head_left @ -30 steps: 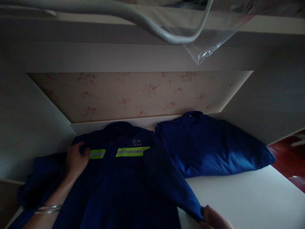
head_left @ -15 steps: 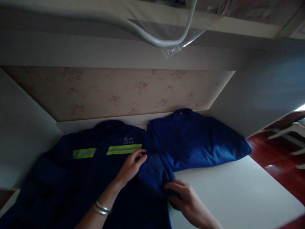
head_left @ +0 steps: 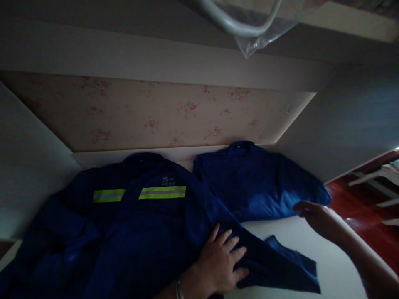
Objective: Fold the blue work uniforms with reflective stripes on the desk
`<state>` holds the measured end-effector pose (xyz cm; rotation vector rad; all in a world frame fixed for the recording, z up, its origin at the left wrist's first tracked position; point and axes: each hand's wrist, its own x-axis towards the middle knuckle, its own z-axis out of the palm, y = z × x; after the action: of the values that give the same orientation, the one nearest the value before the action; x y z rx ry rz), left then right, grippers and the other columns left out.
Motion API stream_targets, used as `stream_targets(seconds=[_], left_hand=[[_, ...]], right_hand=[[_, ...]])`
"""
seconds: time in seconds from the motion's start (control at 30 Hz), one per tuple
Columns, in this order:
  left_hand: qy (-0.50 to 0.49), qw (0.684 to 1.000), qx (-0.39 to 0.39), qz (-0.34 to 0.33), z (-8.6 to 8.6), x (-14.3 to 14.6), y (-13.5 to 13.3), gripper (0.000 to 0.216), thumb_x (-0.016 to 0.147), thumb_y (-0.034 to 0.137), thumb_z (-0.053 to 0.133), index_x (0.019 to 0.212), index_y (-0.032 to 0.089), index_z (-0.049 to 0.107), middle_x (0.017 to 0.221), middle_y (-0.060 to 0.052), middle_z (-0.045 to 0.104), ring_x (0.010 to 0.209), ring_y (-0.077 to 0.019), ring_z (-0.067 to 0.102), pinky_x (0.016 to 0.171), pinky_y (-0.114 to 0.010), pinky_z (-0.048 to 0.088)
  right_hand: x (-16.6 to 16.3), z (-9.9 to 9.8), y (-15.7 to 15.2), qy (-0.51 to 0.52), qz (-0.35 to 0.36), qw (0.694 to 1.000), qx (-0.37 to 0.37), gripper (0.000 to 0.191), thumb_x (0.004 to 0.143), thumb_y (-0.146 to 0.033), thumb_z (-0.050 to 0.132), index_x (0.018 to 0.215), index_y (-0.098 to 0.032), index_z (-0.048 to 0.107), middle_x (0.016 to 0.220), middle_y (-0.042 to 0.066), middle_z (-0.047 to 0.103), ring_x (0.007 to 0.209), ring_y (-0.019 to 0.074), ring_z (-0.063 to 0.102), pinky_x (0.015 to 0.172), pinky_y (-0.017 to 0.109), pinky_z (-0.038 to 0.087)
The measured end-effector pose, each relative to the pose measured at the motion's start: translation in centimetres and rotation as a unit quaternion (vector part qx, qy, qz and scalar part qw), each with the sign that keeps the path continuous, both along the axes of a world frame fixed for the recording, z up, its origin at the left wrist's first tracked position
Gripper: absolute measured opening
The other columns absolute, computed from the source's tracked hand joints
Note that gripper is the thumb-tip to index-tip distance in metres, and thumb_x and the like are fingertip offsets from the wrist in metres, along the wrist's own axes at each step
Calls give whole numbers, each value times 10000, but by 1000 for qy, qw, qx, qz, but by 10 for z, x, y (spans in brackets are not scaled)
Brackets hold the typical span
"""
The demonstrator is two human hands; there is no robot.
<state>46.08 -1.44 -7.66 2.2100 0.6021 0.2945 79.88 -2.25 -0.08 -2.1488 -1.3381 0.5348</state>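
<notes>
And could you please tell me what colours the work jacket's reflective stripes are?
The reflective stripes are yellow-green with a grey centre; see the head view.

Matt cloth jacket [head_left: 149, 228], smooth tabletop [head_left: 330, 265], glossy plastic film [head_left: 249, 46].

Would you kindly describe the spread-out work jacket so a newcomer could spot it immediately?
Below the floral panel is a white surface. The work jacket lies there, left of a folded blue garment. Only the jacket shows yellow-green reflective strips.
</notes>
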Motion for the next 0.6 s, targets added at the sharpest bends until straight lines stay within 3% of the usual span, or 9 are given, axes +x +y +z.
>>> stream_targets(seconds=[0.07,0.13,0.17,0.27,0.33,0.47,0.6], left_hand=[[9,999,42,2,-17,1,-3,558,912,604,394,1349,283,527,1483,-76,462,1420,-286,305,1197,-560,70],[7,998,66,5,-24,-1,-5,528,917,598,390,1325,301,547,1473,-55,477,1407,-268,327,1201,-533,80],[5,997,71,4,-25,-2,-6,520,922,595,381,1327,311,542,1474,-44,477,1407,-257,327,1203,-521,79],[2,997,72,-9,-22,-9,-7,535,931,599,351,1349,308,516,1493,-38,454,1421,-241,305,1206,-502,70],[6,998,68,-11,-21,-17,-7,547,932,604,343,1359,302,506,1501,-40,443,1424,-239,304,1207,-497,73],[17,998,60,22,-22,-37,-3,529,934,594,355,1363,318,496,1500,-24,445,1409,-226,335,1210,-485,90],[48,997,57,30,-12,-54,7,536,919,597,392,1346,299,516,1486,-36,464,1383,-241,380,1201,-490,160]], right_hand=[[-18,3,56,-36,35,999,-20,102,811,-322,600,833,-258,677,796,72,692,725,238,642,778,415,503],[-63,-4,106,-16,107,994,-35,312,863,-405,496,1085,-235,635,1058,66,701,853,224,676,801,358,522],[-92,-11,127,-5,138,989,-59,376,892,-452,455,1142,-217,609,1059,68,704,839,207,683,777,333,529],[-171,-40,179,-26,174,980,-98,489,872,-603,499,1035,-173,664,980,117,713,927,264,673,847,389,505],[-204,-58,201,-51,172,977,-116,503,848,-607,568,966,-129,674,1005,161,695,999,302,643,902,468,474],[-215,-73,215,-46,176,979,-90,342,914,-466,572,977,-139,649,1025,83,672,970,207,629,918,448,475],[-183,-51,196,-6,127,990,53,376,977,-419,377,950,-153,642,1172,121,625,1070,194,576,938,337,440]])
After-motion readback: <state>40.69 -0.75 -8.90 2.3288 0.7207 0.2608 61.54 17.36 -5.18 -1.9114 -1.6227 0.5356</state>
